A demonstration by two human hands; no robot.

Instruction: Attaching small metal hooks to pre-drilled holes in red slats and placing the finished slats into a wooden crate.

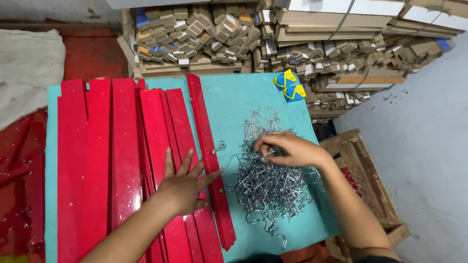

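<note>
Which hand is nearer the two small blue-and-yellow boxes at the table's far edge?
Right. The right hand digs in the metal hook pile, just below the blue-and-yellow boxes; the left hand lies flat on the red strips, farther away.

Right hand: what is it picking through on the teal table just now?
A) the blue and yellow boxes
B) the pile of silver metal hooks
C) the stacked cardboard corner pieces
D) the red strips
B: the right hand has its fingers down in the pile of silver metal hooks, while the left hand lies flat on the red strips.
</note>
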